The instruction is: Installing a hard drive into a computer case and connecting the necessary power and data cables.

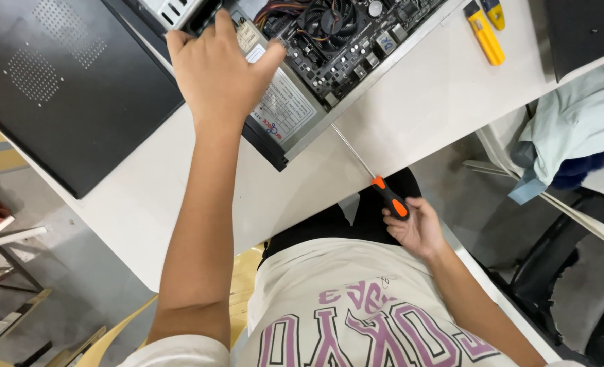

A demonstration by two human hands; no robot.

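Open computer case (356, 75), top cropped. Left hand (217, 71), grip spread flat on boxy metal power supply (285, 105). Right hand (417, 228), grip clamped on rubbery orange-black screwdriver (390, 198); white worktop (438, 102).

Orange-black screwdriver (382, 190), shaft toward case (356, 88).

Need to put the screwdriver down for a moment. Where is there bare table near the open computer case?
Bare white table lies between the open computer case and the yellow tool, near the right hand holding the screwdriver. Another bare strip runs below the black side panel, beside the left hand. The far edge is crowded.
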